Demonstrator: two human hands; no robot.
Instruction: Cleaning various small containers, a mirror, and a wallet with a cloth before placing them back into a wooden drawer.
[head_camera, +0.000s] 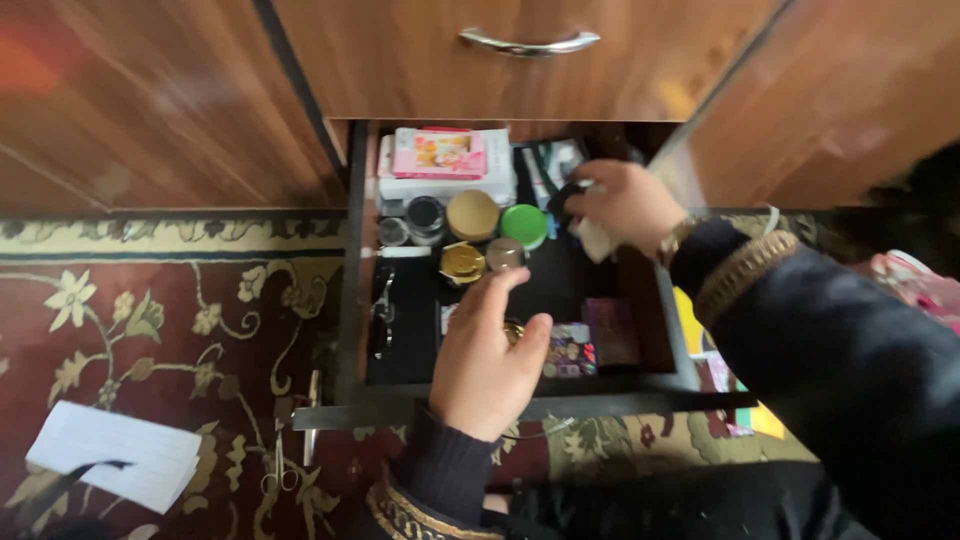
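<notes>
1. While we look down into the open drawer (350, 300), both our hands are inside it, because what we handle lies on its dark floor.
2. Our left hand (487, 365) hovers over the near middle of the drawer, palm down, fingers loosely spread and curved. Its grip is wide and holds nothing that we can see. A small gold round thing (514, 330) peeks out just under the thumb and forefinger; we cannot tell whether the fingers touch it.
3. Our right hand (622, 205) is at the far right of the drawer, closed around a small white thing (597, 241) that shows below the fingers. Its grip is narrow; something dark sits at the fingertips, too blurred to name.
4. Between the hands stand small jars, packed close in the far half so they stay upright: a gold-lidded jar (462, 262) and a silver-lidded jar (505, 253) just beyond our left fingertips, then a tan lid (472, 214), a green lid (524, 225) and a dark jar (425, 216).
5. A pink packet (440, 152) lies on a white box (445, 183) at the far end, under the closed drawer with the metal handle (528, 43).
6. Small colourful boxes (590, 340) lie flat at the near right, beside our left hand.
7. On the patterned rug (150, 320) to the left lie white papers (115, 455) and scissors (278, 470), well apart from both hands.
</notes>
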